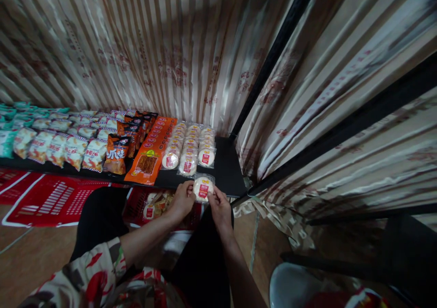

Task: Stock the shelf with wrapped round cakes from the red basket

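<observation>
A round white cake in a clear wrapper with a red label is held between both hands just in front of the black shelf's front edge. My left hand pinches its left side, and my right hand pinches its right side. On the shelf just beyond, three rows of the same wrapped cakes run back toward the curtain.
Orange snack packets, dark orange bags, white-and-red bags and green bags fill the shelf leftward. A red basket with snacks sits below. Red crates lie left. Striped curtains hang behind; a black pole rises right.
</observation>
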The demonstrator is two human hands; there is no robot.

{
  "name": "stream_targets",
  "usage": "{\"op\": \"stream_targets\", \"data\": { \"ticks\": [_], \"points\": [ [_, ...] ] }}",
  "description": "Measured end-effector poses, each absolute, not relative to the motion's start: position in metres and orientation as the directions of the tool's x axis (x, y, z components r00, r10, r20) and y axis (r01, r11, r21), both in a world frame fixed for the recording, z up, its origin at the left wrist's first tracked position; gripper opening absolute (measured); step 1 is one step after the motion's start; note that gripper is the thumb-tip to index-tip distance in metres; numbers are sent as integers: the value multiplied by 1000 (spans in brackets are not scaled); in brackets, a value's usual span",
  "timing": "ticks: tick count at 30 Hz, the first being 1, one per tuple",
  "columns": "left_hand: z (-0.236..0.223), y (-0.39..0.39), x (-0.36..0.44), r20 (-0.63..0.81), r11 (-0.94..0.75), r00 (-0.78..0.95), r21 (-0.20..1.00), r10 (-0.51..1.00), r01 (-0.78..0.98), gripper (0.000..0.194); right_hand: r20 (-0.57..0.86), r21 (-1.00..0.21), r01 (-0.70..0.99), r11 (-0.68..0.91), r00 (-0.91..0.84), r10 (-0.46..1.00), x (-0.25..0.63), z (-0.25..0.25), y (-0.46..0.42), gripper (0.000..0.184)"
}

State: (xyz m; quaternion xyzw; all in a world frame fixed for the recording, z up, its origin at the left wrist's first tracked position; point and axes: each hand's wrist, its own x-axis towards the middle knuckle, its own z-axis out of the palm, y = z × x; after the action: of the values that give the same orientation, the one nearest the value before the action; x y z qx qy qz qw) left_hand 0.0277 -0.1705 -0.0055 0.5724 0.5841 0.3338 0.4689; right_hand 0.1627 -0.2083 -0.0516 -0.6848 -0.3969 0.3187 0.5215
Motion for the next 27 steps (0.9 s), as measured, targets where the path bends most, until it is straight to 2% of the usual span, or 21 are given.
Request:
{"op": "stream_targets", "data": {
  "ticks": [6,11,27],
  "points": [
    [-13,-162,38,-99,31,134,900,986,435,43,64,-959,270,-90,511,857,172,-50,-196,43],
    [-5,-155,44,-29,-60,173,870,985,489,41,109,-962,271,-46,530,841,179,-46,-185,43],
    [10,-138,70,-182,78,172,872,968,483,53,66,-941,308,-142,577,814,199,-47,-151,45]
  ]
}}
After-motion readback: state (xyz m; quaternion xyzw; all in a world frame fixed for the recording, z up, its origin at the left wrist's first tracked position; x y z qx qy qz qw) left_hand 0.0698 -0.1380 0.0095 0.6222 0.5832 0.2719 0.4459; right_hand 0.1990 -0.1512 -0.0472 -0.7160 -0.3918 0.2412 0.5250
